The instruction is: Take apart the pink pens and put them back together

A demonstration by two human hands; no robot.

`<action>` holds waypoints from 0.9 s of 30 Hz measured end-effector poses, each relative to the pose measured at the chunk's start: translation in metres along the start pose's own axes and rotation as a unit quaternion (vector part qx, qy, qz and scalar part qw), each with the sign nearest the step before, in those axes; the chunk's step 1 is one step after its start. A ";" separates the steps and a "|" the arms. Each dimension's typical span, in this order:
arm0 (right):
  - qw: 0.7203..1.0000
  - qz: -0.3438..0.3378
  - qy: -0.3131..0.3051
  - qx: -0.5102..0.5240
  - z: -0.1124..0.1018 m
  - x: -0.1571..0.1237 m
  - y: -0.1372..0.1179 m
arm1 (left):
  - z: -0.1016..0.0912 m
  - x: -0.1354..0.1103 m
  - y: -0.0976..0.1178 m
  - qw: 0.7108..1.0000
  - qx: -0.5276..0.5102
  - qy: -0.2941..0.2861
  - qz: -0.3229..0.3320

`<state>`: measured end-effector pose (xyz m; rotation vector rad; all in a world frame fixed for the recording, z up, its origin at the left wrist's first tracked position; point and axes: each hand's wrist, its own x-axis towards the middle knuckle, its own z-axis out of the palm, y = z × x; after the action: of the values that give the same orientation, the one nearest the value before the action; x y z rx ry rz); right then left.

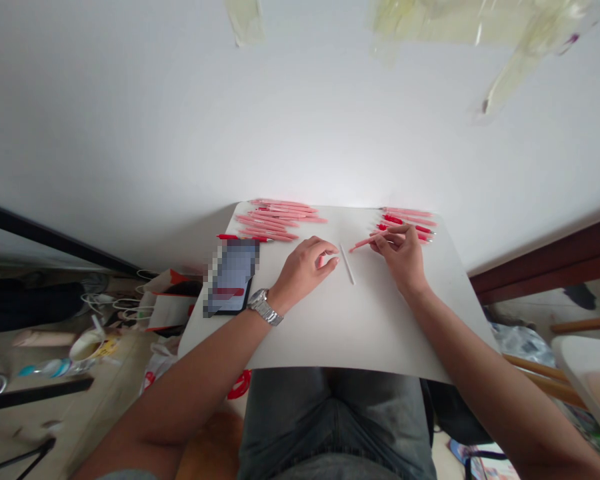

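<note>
My left hand (307, 265) rests on the small white table (340, 327), fingers curled around a small pink piece. A silver watch sits on that wrist. My right hand (403, 252) pinches a pink pen barrel (363, 244) that points left. Between the hands lies a thin white refill (347, 264) on the table. A pile of pink pen parts (277, 221) lies at the back left. Another group of pink and red pens (410, 222) lies at the back right, just behind my right hand.
A phone (233, 277) with a blurred screen lies at the table's left edge, with a red pen (240, 237) behind it. A white wall rises right behind the table. Cups, cables and bags clutter the floor at left. A wooden rail runs at right.
</note>
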<state>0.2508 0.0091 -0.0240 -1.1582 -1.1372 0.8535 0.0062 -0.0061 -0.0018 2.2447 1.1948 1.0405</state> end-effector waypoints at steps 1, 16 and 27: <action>1.000 -0.001 0.003 -0.001 0.000 0.000 0.001 | 0.000 0.000 0.000 1.000 -0.001 -0.001 0.000; 0.999 0.027 0.035 0.022 -0.006 0.005 0.005 | -0.001 -0.001 0.000 1.000 -0.008 -0.006 -0.007; 1.000 0.008 0.016 0.011 -0.006 0.005 0.008 | -0.001 -0.001 0.001 1.000 -0.011 -0.005 -0.004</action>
<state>0.2583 0.0139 -0.0308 -1.1608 -1.0905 0.8548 0.0052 -0.0073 -0.0008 2.2239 1.1809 1.0343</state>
